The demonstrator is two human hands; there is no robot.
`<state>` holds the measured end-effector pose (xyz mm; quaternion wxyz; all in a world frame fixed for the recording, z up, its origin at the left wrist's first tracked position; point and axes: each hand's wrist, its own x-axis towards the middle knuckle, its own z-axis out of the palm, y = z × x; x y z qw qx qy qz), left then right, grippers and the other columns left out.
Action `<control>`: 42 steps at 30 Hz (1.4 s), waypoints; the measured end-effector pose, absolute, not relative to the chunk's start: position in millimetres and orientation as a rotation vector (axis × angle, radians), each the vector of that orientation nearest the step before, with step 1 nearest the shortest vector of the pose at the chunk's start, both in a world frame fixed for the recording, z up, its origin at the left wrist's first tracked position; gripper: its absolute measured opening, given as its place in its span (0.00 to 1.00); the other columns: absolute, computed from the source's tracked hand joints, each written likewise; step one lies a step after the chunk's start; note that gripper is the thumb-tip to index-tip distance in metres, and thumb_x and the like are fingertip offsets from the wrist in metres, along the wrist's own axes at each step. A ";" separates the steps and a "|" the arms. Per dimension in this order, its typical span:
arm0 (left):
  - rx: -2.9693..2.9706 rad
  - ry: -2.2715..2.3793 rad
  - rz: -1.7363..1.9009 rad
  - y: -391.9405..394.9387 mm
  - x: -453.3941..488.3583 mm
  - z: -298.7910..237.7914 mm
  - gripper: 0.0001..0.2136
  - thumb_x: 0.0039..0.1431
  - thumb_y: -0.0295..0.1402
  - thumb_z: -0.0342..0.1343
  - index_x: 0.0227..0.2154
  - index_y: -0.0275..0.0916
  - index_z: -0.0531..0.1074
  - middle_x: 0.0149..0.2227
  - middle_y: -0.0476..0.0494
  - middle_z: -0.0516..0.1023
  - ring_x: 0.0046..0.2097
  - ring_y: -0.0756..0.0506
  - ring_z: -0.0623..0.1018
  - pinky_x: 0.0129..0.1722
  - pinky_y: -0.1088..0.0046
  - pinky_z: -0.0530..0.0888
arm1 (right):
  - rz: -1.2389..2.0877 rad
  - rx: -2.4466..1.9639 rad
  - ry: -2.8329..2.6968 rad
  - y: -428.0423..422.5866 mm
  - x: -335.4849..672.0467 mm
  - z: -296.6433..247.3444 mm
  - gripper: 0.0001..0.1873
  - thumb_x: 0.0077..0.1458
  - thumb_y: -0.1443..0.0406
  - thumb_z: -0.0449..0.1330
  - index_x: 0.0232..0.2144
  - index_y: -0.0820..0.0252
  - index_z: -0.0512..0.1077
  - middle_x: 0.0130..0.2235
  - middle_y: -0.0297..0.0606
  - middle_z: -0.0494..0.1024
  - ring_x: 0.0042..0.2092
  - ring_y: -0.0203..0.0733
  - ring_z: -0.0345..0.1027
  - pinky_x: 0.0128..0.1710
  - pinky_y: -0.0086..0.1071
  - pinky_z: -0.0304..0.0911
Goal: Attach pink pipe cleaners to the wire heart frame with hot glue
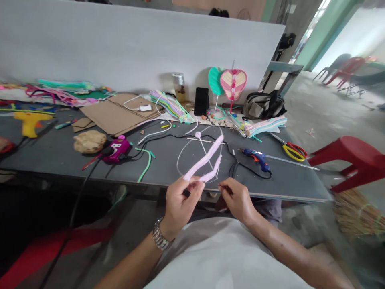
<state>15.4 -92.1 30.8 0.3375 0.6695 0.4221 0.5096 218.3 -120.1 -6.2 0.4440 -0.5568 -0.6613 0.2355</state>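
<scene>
My left hand (179, 200) is closed in a pinch on the near end of a pale pink pipe cleaner (206, 158), which is bent and runs up along a thin white wire hoop (183, 150). My right hand (237, 197) is closed, thumb and fingers pinched at the lower edge of the hoop near the pipe cleaner's fold; what it grips is too small to name. Both hands hover at the near edge of the dark grey table (168, 156). A watch is on my left wrist.
A blue glue gun (257, 157) and yellow-handled scissors (293, 150) lie to the right. A purple tool (116, 149), a green pipe cleaner (146, 162), cardboard (116, 114), pipe cleaner bundles (171, 105), finished fans (233, 83) and a bag (263, 105) lie further out. A red stool (353, 154) stands right.
</scene>
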 end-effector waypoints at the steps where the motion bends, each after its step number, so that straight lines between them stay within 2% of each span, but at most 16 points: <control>1: 1.716 1.057 1.299 -91.7 16.1 29.6 0.07 0.62 0.35 0.60 0.36 0.38 0.81 0.33 0.43 0.82 0.34 0.47 0.78 0.36 0.72 0.73 | 0.770 -1.354 -1.506 -118.4 218.4 -5.2 0.07 0.63 0.63 0.58 0.33 0.58 0.72 0.28 0.35 0.75 0.26 0.35 0.68 0.27 0.29 0.61; 5: 1.353 0.992 1.055 -87.6 25.4 20.9 0.12 0.62 0.42 0.61 0.33 0.38 0.82 0.31 0.42 0.81 0.34 0.47 0.77 0.34 0.72 0.72 | 1.523 -0.993 -1.015 -121.0 215.9 -0.2 0.16 0.56 0.53 0.68 0.33 0.57 0.70 0.26 0.31 0.75 0.19 0.30 0.60 0.19 0.25 0.53; 7: 1.098 0.908 0.896 -85.6 33.7 17.4 0.16 0.59 0.46 0.63 0.37 0.37 0.82 0.33 0.40 0.82 0.35 0.45 0.78 0.35 0.71 0.73 | 1.718 -0.809 -0.914 -125.0 214.8 1.3 0.17 0.53 0.53 0.70 0.31 0.58 0.70 0.26 0.31 0.76 0.19 0.29 0.59 0.18 0.24 0.52; 10: 0.826 0.728 0.766 -83.7 47.4 17.9 0.20 0.53 0.47 0.67 0.41 0.35 0.82 0.35 0.39 0.82 0.37 0.44 0.78 0.38 0.68 0.75 | 1.827 -0.686 -0.885 -130.0 214.6 1.2 0.18 0.51 0.54 0.72 0.31 0.58 0.71 0.25 0.31 0.75 0.20 0.28 0.59 0.18 0.23 0.52; 13: 0.804 0.733 0.837 -82.3 57.4 21.0 0.16 0.52 0.44 0.68 0.34 0.35 0.81 0.32 0.43 0.79 0.33 0.48 0.76 0.35 0.73 0.73 | 1.850 -0.716 -0.880 -132.3 214.5 -1.3 0.18 0.50 0.54 0.73 0.30 0.59 0.72 0.26 0.31 0.76 0.21 0.29 0.61 0.19 0.23 0.55; 16: 0.929 0.780 0.927 -81.5 60.6 18.7 0.14 0.55 0.43 0.64 0.29 0.35 0.79 0.29 0.43 0.78 0.31 0.48 0.75 0.32 0.74 0.73 | 1.892 -0.778 -0.872 -132.5 213.5 -5.7 0.20 0.47 0.53 0.74 0.29 0.59 0.72 0.26 0.32 0.78 0.21 0.29 0.63 0.20 0.24 0.57; 19: 1.027 0.828 0.966 -82.3 58.8 12.1 0.13 0.57 0.42 0.60 0.29 0.36 0.79 0.30 0.41 0.79 0.31 0.46 0.76 0.28 0.72 0.73 | 1.889 -0.830 -0.874 -131.8 212.3 -10.6 0.20 0.47 0.53 0.74 0.30 0.60 0.72 0.26 0.31 0.78 0.20 0.29 0.63 0.20 0.24 0.55; 23: 1.098 0.848 1.002 -84.5 55.7 8.6 0.11 0.56 0.40 0.60 0.29 0.36 0.78 0.32 0.41 0.81 0.31 0.45 0.77 0.26 0.72 0.73 | 1.801 -0.913 -0.890 -130.4 209.7 -16.8 0.19 0.49 0.54 0.73 0.30 0.60 0.71 0.27 0.31 0.78 0.20 0.28 0.63 0.20 0.23 0.53; 27: 1.132 0.943 1.010 -84.8 55.2 13.0 0.13 0.57 0.42 0.62 0.28 0.36 0.77 0.27 0.45 0.78 0.26 0.48 0.74 0.25 0.73 0.71 | 1.750 -0.967 -0.951 -129.7 206.3 -20.5 0.20 0.49 0.53 0.73 0.30 0.59 0.70 0.26 0.31 0.77 0.20 0.28 0.63 0.20 0.24 0.54; 32: 1.210 1.053 1.087 -82.8 53.3 11.8 0.14 0.56 0.41 0.63 0.24 0.35 0.78 0.25 0.45 0.78 0.29 0.48 0.75 0.31 0.73 0.71 | 1.555 -1.080 -1.026 -127.2 211.7 -12.2 0.20 0.50 0.51 0.71 0.32 0.61 0.74 0.23 0.30 0.75 0.19 0.29 0.61 0.20 0.25 0.55; 36: 1.207 1.051 1.068 -84.0 52.2 4.7 0.13 0.56 0.41 0.64 0.24 0.36 0.77 0.25 0.47 0.77 0.29 0.47 0.74 0.32 0.72 0.71 | 1.311 -1.232 -0.970 -118.1 220.4 -0.1 0.20 0.53 0.49 0.69 0.34 0.60 0.75 0.17 0.28 0.71 0.18 0.31 0.57 0.18 0.26 0.51; 42: 1.259 1.035 1.045 -87.2 54.0 2.8 0.12 0.56 0.40 0.63 0.25 0.36 0.78 0.25 0.46 0.79 0.28 0.47 0.76 0.33 0.71 0.72 | 1.290 -1.144 -0.843 -102.3 215.9 10.9 0.19 0.45 0.53 0.74 0.25 0.59 0.72 0.16 0.25 0.66 0.19 0.28 0.52 0.19 0.26 0.47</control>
